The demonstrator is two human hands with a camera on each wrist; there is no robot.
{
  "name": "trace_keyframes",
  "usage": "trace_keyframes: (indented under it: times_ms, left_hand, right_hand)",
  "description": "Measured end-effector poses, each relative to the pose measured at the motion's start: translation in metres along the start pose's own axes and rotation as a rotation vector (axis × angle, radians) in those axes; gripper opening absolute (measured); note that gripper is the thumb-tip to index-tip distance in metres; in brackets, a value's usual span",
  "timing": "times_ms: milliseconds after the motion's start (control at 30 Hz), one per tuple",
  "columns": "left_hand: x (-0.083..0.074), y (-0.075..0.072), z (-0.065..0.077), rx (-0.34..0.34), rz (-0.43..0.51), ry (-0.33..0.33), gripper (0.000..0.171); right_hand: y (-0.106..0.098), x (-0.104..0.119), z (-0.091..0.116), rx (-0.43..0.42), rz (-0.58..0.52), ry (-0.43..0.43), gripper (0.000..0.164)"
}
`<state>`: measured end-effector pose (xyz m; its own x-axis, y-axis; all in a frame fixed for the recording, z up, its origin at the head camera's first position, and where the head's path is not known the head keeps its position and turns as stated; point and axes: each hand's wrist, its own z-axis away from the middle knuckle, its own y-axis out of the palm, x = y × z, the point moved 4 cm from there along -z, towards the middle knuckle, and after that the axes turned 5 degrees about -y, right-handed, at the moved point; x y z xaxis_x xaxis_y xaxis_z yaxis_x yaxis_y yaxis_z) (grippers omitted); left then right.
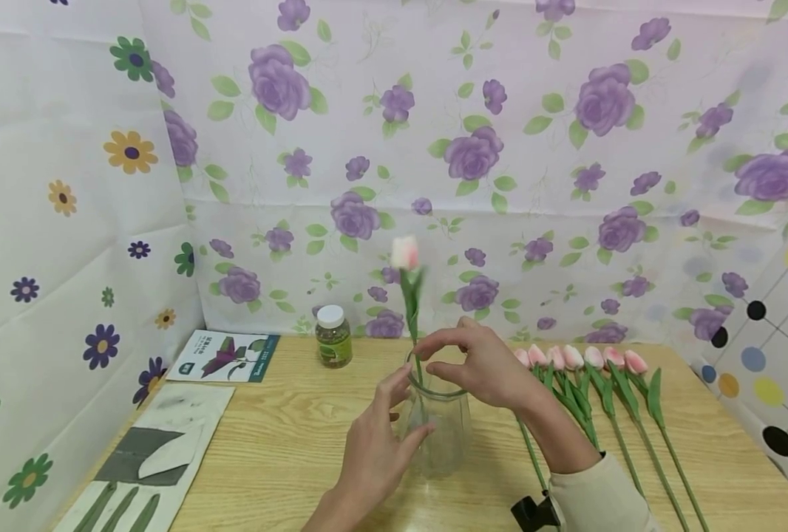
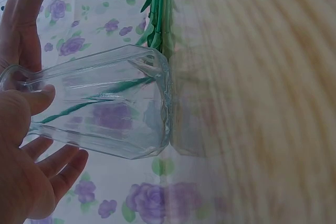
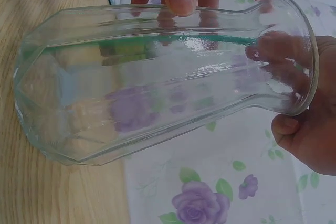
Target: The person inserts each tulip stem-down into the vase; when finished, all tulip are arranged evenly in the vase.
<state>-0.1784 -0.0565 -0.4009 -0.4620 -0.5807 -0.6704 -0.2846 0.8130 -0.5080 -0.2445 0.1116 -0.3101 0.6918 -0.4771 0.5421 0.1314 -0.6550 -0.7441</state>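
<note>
A clear glass vase (image 1: 442, 436) stands upright on the wooden table. Inside it leans one pink-and-white tulip (image 1: 405, 253), its head blurred and its green stem (image 2: 89, 106) reaching down close to the vase's base. My left hand (image 1: 375, 443) holds the vase from the left, thumb across the near side and fingers round the far side. Over the mouth of the vase is my right hand (image 1: 480, 362), its index fingertip close to the stem and its thumb apart from that finger. Whether the fingertip touches the stem is hard to tell.
Several pink tulips (image 1: 593, 358) lie in a row on the table at the right. A lidded jar (image 1: 333, 340) stands behind the vase to the left. A booklet (image 1: 224, 356) and a printed sheet (image 1: 194, 414) lie at the left. Flowered cloth (image 1: 407, 148) hangs behind.
</note>
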Motion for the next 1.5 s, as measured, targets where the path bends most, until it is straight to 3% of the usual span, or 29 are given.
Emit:
trace_keyframes:
  times_ms: [433, 700, 1100, 1267, 1500]
  left_hand:
    - [0.0, 0.0, 0.0, 0.003, 0.008, -0.001, 0.094]
    - [0.0, 0.0, -0.001, 0.005, 0.019, 0.005, 0.095]
    - [0.002, 0.001, -0.003, 0.039, 0.08, -0.005, 0.094]
    - [0.003, 0.003, -0.002, 0.022, 0.125, 0.041, 0.088]
    - [0.004, 0.003, -0.002, 0.031, 0.139, 0.048, 0.087]
  right_hand:
    - [-0.003, 0.0, 0.0, -0.016, -0.017, 0.032, 0.022]
    - [-0.021, -0.009, 0.005, -0.126, -0.123, 0.09, 0.015]
    - [-0.056, -0.032, 0.025, -0.308, -0.168, 0.135, 0.019]
    - [-0.058, -0.047, 0.037, -0.311, -0.156, 0.178, 0.019]
    - [-0.058, -0.063, 0.056, -0.275, -0.119, 0.27, 0.024]
